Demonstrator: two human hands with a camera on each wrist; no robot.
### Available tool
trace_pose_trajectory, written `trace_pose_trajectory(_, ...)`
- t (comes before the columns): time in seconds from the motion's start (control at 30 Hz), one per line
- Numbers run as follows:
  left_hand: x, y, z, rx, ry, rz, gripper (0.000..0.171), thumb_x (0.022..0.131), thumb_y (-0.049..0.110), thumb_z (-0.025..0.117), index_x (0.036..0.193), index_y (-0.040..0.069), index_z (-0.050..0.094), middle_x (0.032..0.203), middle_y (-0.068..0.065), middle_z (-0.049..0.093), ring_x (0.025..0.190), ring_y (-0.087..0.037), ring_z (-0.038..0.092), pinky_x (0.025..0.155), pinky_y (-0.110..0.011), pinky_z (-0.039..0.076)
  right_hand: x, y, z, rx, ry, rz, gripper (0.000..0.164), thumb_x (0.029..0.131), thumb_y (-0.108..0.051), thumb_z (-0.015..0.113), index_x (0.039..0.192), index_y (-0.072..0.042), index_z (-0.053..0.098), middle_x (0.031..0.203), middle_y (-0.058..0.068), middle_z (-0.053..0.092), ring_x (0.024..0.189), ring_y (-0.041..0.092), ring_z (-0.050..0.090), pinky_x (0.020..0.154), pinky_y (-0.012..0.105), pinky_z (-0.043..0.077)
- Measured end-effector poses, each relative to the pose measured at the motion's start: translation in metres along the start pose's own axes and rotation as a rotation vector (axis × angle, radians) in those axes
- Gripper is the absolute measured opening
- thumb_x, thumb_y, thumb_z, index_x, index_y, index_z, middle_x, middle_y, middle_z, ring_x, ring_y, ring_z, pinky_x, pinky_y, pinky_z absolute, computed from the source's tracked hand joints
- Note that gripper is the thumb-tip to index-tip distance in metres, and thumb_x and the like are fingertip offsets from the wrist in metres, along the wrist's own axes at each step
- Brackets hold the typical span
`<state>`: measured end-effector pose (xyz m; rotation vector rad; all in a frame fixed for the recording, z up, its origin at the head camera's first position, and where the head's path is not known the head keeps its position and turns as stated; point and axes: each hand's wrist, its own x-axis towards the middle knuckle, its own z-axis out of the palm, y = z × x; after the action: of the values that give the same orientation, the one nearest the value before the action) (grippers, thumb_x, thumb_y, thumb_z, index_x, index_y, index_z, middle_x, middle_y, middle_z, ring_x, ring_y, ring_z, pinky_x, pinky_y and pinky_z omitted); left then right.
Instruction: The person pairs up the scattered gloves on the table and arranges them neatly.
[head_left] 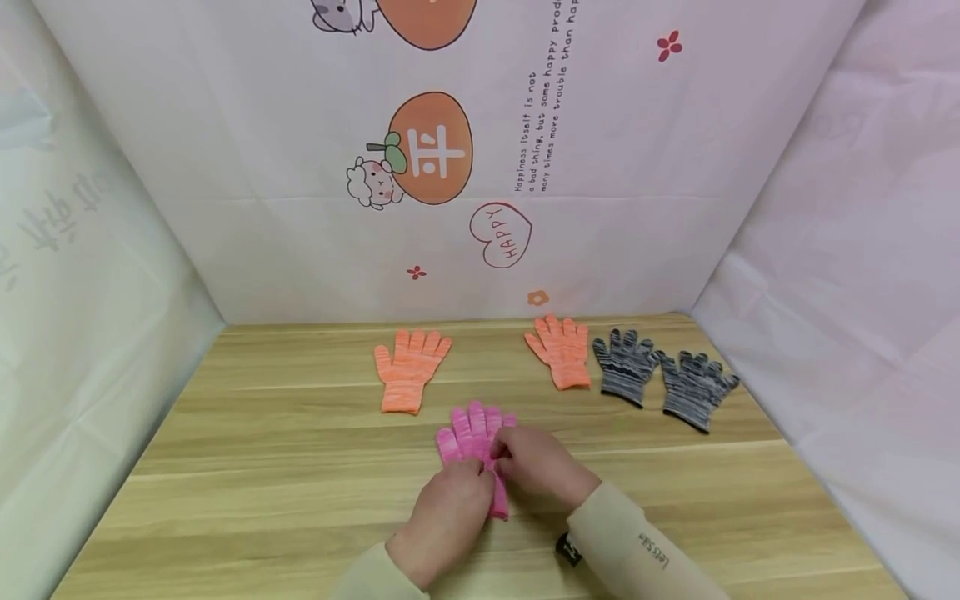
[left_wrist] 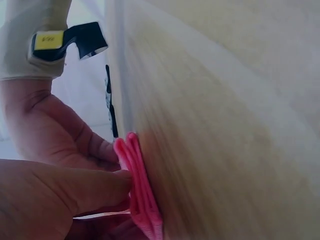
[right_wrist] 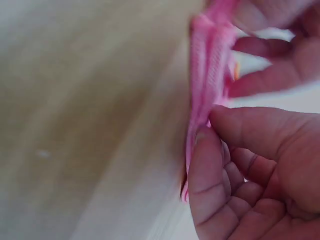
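Note:
A pink knitted glove (head_left: 472,432) lies on the wooden table in front of me, its fingers pointing away. My left hand (head_left: 452,507) grips its cuff area from the left, with the thumb against the fabric in the left wrist view. From the right, my right hand (head_left: 542,465) pinches the pink fabric (right_wrist: 207,75) between thumb and index finger, as the right wrist view shows. Seen edge-on, the pink cuff (left_wrist: 137,180) shows several layers; whether a second glove lies beneath cannot be told. Both hands cover part of the palm and cuff.
Farther back lie an orange glove (head_left: 408,372) on the left and another orange glove (head_left: 564,352) on the right. Two grey-black gloves, one (head_left: 628,367) beside the other (head_left: 697,390), lie at the far right. A printed white cloth (head_left: 637,208) backs the wooden table (head_left: 247,467).

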<state>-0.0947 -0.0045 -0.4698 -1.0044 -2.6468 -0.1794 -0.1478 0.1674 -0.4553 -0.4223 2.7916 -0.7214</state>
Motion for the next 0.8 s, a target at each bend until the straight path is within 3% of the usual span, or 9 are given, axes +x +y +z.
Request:
trace_pose_trajectory(0.17,0.000,-0.001,0.004,0.011,0.001,-0.005,0.010,0.082,0.007,0.074,0.079,0.014,0.066,0.076,0.002,0.059,0.067,-0.016,0.058,0.056,-0.030,0.048,0.013,0.017,-0.012,0.327,0.074,0.125,0.021,0.090,-0.004,0.066,0.109,-0.002,0.074,0.090,0.004,0.070,0.074,0.014,0.064,0.069,0.032,0.057)
trace_pose_trajectory(0.27,-0.001,-0.001,0.005,0.019,-0.006,-0.013,0.009,0.082,0.008,0.074,0.079,0.014,0.067,0.077,0.001,0.061,0.067,-0.017,0.059,0.056,-0.030,0.049,0.023,0.025,-0.017,0.426,0.098,0.213,0.028,0.091,-0.005,0.065,0.118,0.002,0.073,0.095,0.008,0.073,0.075,0.015,0.068,0.068,0.031,0.060)
trace_pose_trajectory(0.47,0.000,-0.001,0.004,0.010,-0.054,-0.030,0.005,0.085,0.010,0.072,0.083,0.013,0.070,0.080,0.001,0.064,0.070,-0.017,0.061,0.060,-0.031,0.051,0.039,0.036,-0.017,0.273,0.137,0.307,0.033,0.096,-0.017,0.071,0.124,-0.001,0.070,0.105,0.008,0.072,0.085,0.016,0.066,0.076,0.033,0.056)
trace_pose_trajectory(0.6,0.000,0.000,0.003,0.011,-0.087,-0.039,0.005,0.087,0.010,0.072,0.084,0.014,0.071,0.081,0.001,0.064,0.071,-0.017,0.060,0.060,-0.031,0.051,0.045,0.039,-0.014,0.182,0.124,0.323,0.025,0.095,-0.021,0.074,0.114,-0.005,0.072,0.100,0.006,0.070,0.083,0.018,0.061,0.073,0.033,0.052)
trace_pose_trajectory(0.8,0.000,0.000,0.001,0.014,-0.116,-0.055,0.004,0.087,0.010,0.072,0.085,0.013,0.070,0.081,0.001,0.064,0.072,-0.018,0.061,0.061,-0.032,0.051,0.049,0.037,-0.012,0.135,0.096,0.310,0.013,0.095,-0.022,0.074,0.096,-0.009,0.074,0.087,0.003,0.066,0.076,0.017,0.058,0.065,0.029,0.047)
